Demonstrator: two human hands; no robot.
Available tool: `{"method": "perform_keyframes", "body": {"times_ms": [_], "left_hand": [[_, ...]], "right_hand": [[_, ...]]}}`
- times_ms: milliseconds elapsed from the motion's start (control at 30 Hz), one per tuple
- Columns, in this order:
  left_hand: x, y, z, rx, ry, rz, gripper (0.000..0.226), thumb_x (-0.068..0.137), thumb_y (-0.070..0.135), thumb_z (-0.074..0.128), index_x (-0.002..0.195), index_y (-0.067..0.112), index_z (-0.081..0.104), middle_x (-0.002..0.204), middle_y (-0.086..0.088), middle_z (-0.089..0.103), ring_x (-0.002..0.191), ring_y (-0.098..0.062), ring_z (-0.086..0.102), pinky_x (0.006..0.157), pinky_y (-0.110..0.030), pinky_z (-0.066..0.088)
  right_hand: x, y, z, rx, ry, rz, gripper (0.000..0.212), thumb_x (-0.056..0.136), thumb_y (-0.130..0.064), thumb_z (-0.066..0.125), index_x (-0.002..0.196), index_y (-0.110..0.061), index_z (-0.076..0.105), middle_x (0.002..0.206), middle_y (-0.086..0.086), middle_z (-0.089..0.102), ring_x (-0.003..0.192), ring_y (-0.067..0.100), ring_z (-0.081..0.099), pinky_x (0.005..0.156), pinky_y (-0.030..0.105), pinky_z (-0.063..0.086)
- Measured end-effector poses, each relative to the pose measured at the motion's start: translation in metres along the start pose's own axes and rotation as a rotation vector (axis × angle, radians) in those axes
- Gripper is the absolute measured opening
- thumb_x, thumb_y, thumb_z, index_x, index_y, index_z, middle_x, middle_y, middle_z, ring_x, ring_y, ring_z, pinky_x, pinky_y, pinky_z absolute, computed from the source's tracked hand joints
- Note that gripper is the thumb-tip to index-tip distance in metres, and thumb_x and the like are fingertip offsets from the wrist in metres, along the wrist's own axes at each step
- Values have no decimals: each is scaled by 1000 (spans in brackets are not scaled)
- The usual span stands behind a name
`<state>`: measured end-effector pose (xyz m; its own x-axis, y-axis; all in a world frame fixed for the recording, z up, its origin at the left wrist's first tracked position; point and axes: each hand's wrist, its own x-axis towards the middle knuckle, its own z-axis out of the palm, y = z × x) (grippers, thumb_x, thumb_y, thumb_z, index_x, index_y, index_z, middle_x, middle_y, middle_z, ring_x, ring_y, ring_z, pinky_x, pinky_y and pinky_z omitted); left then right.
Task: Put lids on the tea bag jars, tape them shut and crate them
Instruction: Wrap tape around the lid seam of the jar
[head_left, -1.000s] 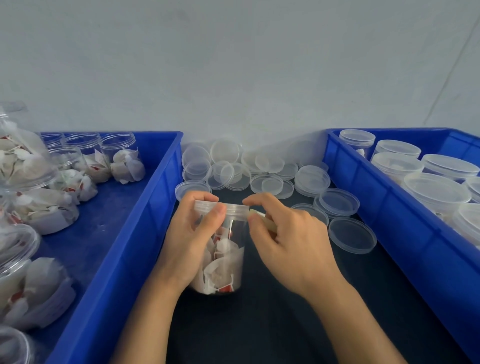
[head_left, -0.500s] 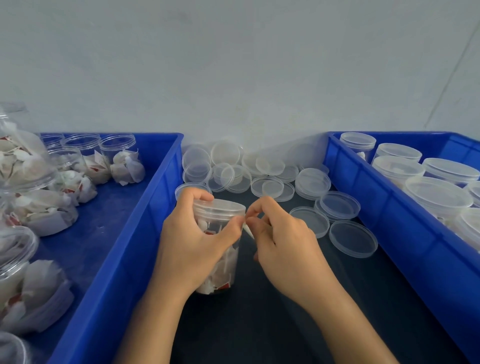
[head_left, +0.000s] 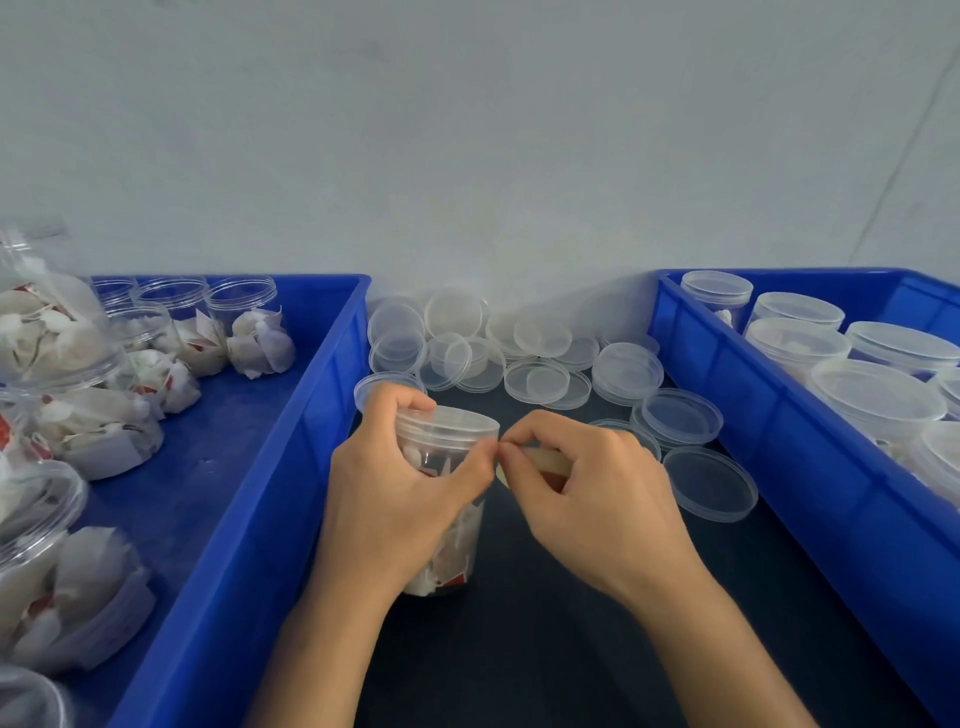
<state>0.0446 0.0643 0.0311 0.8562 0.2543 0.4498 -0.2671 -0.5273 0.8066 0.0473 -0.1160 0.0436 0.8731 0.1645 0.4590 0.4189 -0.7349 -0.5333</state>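
The left hand (head_left: 400, 499) grasps the lidded jar (head_left: 447, 467), which stands on the dark table (head_left: 545, 649) just beside the left crate's (head_left: 291, 467) right wall. The right hand (head_left: 587, 499) pinches tape (head_left: 540, 460) at the lid's rim. Loose lids (head_left: 545, 382) crowd the far edge; bare table lies between the crates near the front. The right crate (head_left: 779, 467) holds lidded jars.

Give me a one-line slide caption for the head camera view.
Left hand grips a lidded tea bag jar while right hand pinches tape at its rim, between two blue crates.
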Motion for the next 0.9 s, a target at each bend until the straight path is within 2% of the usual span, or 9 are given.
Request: {"method": "perform_keyframes", "body": {"times_ms": [167, 267, 467, 533, 700, 800, 900], "left_hand": [[-2, 5, 7, 66, 85, -6, 61, 65, 73, 78, 106, 39, 48, 93, 15, 66, 80, -4, 68, 63, -23, 53], [-3, 7, 12, 112, 140, -7, 63, 64, 71, 81, 106, 37, 47, 96, 14, 64, 86, -7, 66, 68, -32, 56], [-3, 11, 25, 285, 258, 19, 66, 62, 67, 81, 105, 33, 44, 98, 12, 57, 81, -9, 49, 65, -11, 28], [-2, 11, 28, 320, 287, 23, 68, 62, 65, 83, 107, 30, 46, 99, 9, 57, 80, -9, 47, 65, -9, 22], [1, 12, 32, 361, 338, 15, 69, 64, 60, 88, 109, 24, 50, 100, 4, 58, 81, -12, 46, 59, -21, 23], [4, 12, 31, 341, 352, 7, 67, 64, 58, 90, 105, 26, 48, 97, 7, 56, 79, -11, 46, 62, -13, 22], [4, 10, 30, 329, 346, 2, 68, 63, 59, 92, 104, 27, 47, 97, 8, 55, 79, -11, 47, 62, -13, 20]], "right_hand": [[2, -2, 6, -50, 82, 70, 13, 95, -57, 60, 93, -47, 67, 71, -25, 69, 71, 8, 64, 61, 24, 47], [3, -3, 9, -77, 118, 96, 13, 95, -56, 61, 94, -46, 70, 72, -28, 69, 70, 8, 64, 61, 22, 44], [8, 0, 15, -152, 128, 179, 13, 95, -52, 61, 96, -45, 73, 72, -16, 70, 78, 16, 67, 66, 32, 50], [10, 2, 18, -141, 142, 210, 13, 94, -51, 62, 93, -45, 73, 72, -15, 71, 78, 18, 66, 66, 33, 50], [18, 1, 28, -122, 186, 262, 16, 93, -52, 63, 91, -43, 76, 74, -13, 72, 77, 20, 66, 64, 32, 50], [23, 0, 34, -145, 228, 276, 16, 91, -51, 64, 86, -40, 75, 68, -11, 68, 71, 20, 64, 56, 28, 39], [26, -3, 39, -132, 234, 306, 17, 90, -49, 65, 81, -37, 74, 60, -11, 60, 63, 20, 60, 52, 25, 31]]}}
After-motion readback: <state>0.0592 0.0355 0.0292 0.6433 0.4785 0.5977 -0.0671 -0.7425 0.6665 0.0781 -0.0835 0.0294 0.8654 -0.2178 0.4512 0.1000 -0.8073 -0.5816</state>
